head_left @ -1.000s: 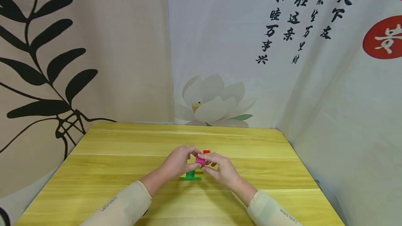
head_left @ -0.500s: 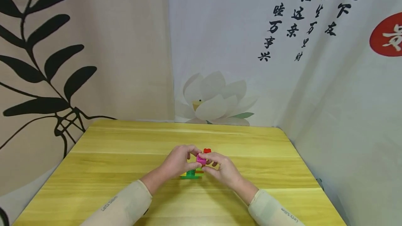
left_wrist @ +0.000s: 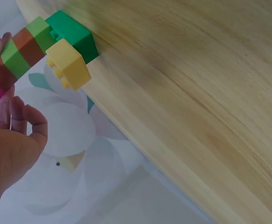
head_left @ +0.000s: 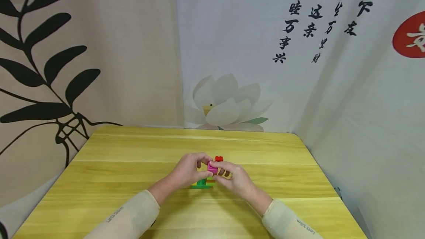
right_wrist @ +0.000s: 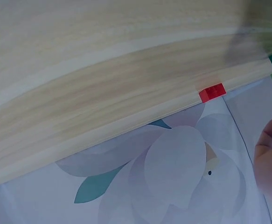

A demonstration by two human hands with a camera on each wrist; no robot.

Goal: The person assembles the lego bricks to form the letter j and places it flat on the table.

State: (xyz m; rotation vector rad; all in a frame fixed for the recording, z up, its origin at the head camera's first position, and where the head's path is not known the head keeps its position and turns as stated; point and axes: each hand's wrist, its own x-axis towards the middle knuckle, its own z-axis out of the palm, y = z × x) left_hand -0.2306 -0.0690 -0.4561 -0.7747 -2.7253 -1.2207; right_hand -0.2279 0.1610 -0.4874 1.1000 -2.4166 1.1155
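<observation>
At the top of a stack of toy building blocks is a pink block. My left hand pinches it between thumb and fingertips from the left, and my right hand pinches it from the right. Below it in the left wrist view, brown and light green blocks alternate down to a dark green block on the table. A yellow block juts out beside the bottom of the stack, studs showing. Fingers hide part of the upper blocks.
A separate red block lies on the wooden table just behind the hands. At the table's far edge hangs a pale curtain printed with a lotus and characters.
Both hands keep their hold on the pink block, almost still. The whole head view shifts slightly.
</observation>
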